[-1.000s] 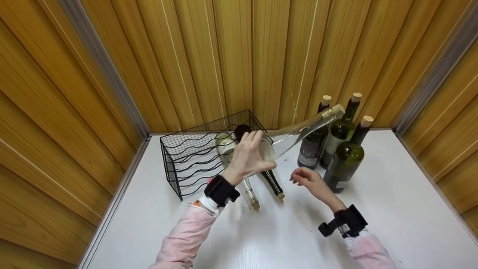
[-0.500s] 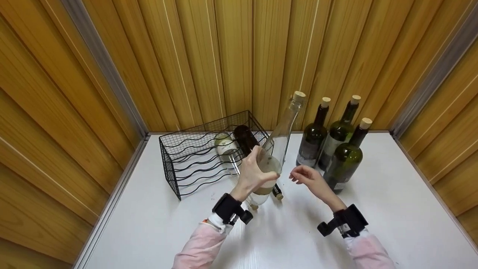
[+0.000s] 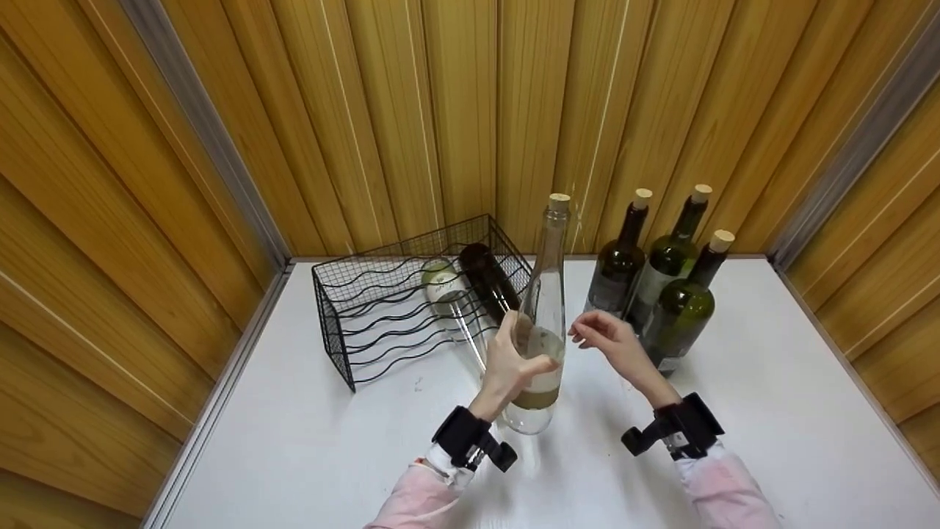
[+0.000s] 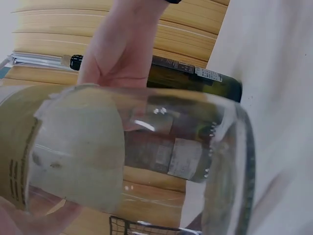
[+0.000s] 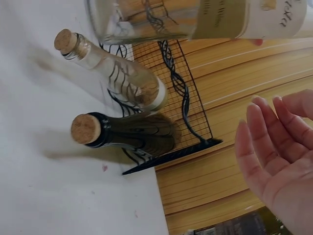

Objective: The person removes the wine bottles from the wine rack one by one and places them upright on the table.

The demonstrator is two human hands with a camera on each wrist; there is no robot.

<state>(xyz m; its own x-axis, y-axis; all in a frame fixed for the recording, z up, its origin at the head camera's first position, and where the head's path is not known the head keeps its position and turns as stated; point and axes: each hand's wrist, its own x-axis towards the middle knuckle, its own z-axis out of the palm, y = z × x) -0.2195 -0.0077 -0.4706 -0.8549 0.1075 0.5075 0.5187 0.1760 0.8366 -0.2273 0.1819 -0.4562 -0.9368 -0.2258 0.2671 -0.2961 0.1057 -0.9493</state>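
My left hand [image 3: 507, 371] grips a clear, corked wine bottle [image 3: 547, 294] with a cream and tan label. It stands nearly upright in front of the rack; whether its base touches the table I cannot tell. In the left wrist view the bottle's glass [image 4: 166, 117] fills much of the frame. To its right is my right hand [image 3: 609, 344], fingers loosely bent and holding nothing, as the right wrist view of that hand [image 5: 279, 147] also shows. Two corked bottles lie in the black wire rack [image 3: 334, 330]: a clear one [image 5: 122, 78] and a dark one [image 5: 139, 132].
Three corked dark-green wine bottles stand beyond my right hand: one [image 3: 617, 257] nearest the rack, one [image 3: 672, 253] behind, and one [image 3: 683, 312] in front. Wood-panelled walls [image 3: 455, 110] enclose the white table [image 3: 294, 455] at the back and sides.
The clear bottle has swung from steeply tilted, neck toward the right, to nearly upright. My left hand has come nearer and slightly right with it. My right hand has barely moved.
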